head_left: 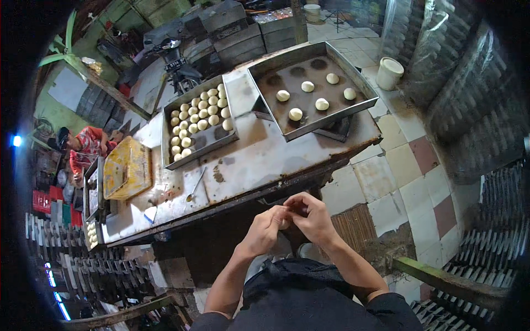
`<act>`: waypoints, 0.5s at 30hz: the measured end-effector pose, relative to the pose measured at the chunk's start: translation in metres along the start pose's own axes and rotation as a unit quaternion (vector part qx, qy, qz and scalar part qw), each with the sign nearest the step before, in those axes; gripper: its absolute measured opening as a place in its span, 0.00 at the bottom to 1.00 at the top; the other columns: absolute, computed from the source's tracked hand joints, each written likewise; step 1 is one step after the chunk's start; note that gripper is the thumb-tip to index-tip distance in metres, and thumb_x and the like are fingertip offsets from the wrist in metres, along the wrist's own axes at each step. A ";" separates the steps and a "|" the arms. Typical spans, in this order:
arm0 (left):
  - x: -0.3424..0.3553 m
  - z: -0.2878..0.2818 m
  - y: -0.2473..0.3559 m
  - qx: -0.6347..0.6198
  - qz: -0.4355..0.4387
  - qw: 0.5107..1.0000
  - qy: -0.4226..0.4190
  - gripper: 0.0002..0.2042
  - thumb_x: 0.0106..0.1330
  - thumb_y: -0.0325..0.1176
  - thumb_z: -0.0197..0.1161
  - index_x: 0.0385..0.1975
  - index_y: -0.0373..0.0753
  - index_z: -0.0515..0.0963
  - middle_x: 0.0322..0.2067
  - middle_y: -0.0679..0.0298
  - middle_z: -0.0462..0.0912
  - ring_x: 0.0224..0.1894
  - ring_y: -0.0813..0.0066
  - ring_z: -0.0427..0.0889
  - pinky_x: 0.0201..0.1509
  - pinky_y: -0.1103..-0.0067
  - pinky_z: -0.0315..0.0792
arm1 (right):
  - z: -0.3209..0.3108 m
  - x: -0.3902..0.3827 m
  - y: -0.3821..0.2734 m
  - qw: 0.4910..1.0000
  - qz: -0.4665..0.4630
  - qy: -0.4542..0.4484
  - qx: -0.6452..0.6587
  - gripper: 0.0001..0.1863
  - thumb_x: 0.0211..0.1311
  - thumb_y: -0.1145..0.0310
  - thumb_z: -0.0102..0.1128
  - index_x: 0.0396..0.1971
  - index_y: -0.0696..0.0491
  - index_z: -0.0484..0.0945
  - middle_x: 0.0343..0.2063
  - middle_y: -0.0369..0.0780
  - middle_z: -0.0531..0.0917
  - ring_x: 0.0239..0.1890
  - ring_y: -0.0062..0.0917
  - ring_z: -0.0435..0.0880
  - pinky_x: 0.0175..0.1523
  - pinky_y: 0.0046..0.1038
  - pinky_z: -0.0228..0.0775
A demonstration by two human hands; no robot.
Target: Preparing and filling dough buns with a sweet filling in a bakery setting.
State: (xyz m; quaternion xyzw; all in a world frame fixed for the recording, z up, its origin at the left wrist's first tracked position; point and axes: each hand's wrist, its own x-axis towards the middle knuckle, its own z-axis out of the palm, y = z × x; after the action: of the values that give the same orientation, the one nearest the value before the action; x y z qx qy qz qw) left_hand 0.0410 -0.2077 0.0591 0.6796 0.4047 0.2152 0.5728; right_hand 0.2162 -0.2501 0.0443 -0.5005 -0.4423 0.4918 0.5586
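Note:
My left hand (265,231) and my right hand (309,218) meet in front of me, below the table's near edge, fingers closed around a small pale dough piece (284,223), mostly hidden. Beyond them, a metal tray (218,138) holds several rows of round dough balls (194,117). To its right a larger raised tray (292,126) holds several spaced dough pieces (307,86). A spoon (196,185) lies on the stained table (243,165) near the left tray.
At the left stand a yellow plastic tub (130,165) and another tray (94,193); a co-worker in red (85,151) is behind them. A motorbike (179,69), a white bucket (390,73), a wooden rail (430,276) and metal racks (486,237) surround the table.

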 end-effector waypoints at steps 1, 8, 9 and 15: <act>0.009 -0.005 0.000 -0.009 0.001 1.000 -0.004 0.19 0.83 0.42 0.45 0.45 0.31 0.78 0.31 0.65 0.81 0.32 0.76 0.78 0.42 0.77 0.74 | 0.001 0.008 0.001 0.998 0.040 0.033 0.025 0.05 0.60 0.77 0.71 0.36 0.59 0.86 0.35 0.38 0.83 0.37 0.18 0.82 0.41 0.20 0.75; 0.083 -0.083 0.032 -0.114 0.025 0.988 -0.097 0.18 0.83 0.44 0.44 0.46 0.34 0.73 0.36 0.57 0.82 0.38 0.70 0.82 0.43 0.74 0.76 | 0.016 0.096 -0.013 0.995 -0.016 -0.020 0.099 0.08 0.62 0.83 0.67 0.40 0.61 0.85 0.43 0.34 0.75 0.44 0.17 0.78 0.51 0.19 0.74; 0.092 -0.095 0.033 -0.009 0.082 0.992 -0.095 0.18 0.83 0.44 0.44 0.46 0.34 0.73 0.36 0.54 0.82 0.38 0.66 0.82 0.42 0.72 0.75 | 0.022 0.114 -0.013 0.991 -0.004 -0.019 0.136 0.11 0.61 0.83 0.68 0.43 0.61 0.83 0.44 0.35 0.75 0.45 0.17 0.78 0.51 0.19 0.74; 0.147 -0.173 0.021 0.123 0.263 0.946 0.146 0.07 0.72 0.31 0.55 0.44 0.36 0.75 0.37 0.53 0.83 0.46 0.47 0.75 0.56 0.59 0.65 | 0.116 0.194 -0.052 0.944 0.184 0.040 0.271 0.21 0.68 0.70 0.67 0.56 0.59 0.74 0.50 0.38 0.81 0.52 0.22 0.82 0.54 0.25 0.78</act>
State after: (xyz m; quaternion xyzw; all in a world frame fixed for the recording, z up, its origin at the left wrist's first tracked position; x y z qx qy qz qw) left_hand 0.0016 0.0140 0.0974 0.7885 0.3140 0.4034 0.3420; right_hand 0.1317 -0.0440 0.1084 -0.4223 -0.1699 0.6672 0.5896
